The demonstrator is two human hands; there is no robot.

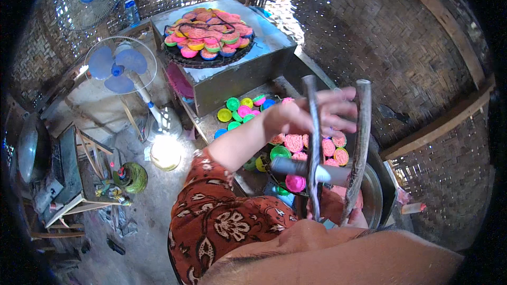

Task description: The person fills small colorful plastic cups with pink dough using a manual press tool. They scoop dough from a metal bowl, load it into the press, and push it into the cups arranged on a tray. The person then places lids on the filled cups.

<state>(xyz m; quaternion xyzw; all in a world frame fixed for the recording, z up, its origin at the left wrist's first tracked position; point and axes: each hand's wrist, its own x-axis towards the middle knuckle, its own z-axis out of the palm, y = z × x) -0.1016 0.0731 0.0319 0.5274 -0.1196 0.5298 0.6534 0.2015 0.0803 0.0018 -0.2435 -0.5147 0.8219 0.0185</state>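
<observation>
Woven bamboo walls [338, 31] enclose a dim room with a grey floor [150, 206], where a standing fan [120, 66] faces a bench [282, 36]. On that bench, a round dark tray [171, 54] bears a heap of colourful cups [196, 46] filled with pink strands. Lower down, beside the bench, sit coloured cups [224, 115] in green, yellow, pink and blue, along with more pink-filled cups [294, 143].

Over these stand two long dark rods, a left rod [311, 116] and a right rod [362, 126], with a greyish cylinder [290, 166] lying crosswise near their lower halves. The left hand [298, 116] is raised by the upper rods, its fingers spread wide and slightly blurred; whether it touches either is unclear. The right hand [358, 218] is near the right rod's lower end, mostly hidden, so its grip cannot be told.
</observation>
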